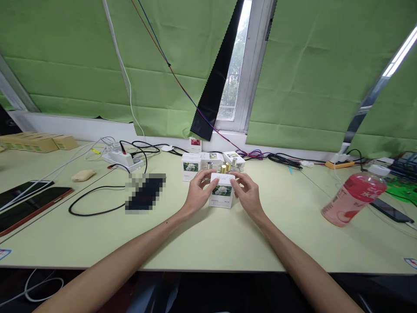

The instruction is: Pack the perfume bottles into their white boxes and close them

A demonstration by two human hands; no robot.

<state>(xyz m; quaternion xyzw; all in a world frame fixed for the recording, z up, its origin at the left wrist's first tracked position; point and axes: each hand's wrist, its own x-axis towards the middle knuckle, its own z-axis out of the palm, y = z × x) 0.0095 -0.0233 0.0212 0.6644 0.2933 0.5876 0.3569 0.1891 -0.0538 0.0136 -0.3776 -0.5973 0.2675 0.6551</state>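
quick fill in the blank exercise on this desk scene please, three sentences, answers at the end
1. The left hand and the right hand both touch the flower-printed box, whose main colour is ____.
2. From the person's own view, the pink bottle is on the ____ side of the table.
3. The large curtain to the right of the window is coloured ____.

Missing words: white; right; green

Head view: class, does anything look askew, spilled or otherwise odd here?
The black strip left of the window slants, seemingly folded-back fabric. A pixelated patch obscures something on the table. No spill shows, and the handheld white box looks undamaged in front.
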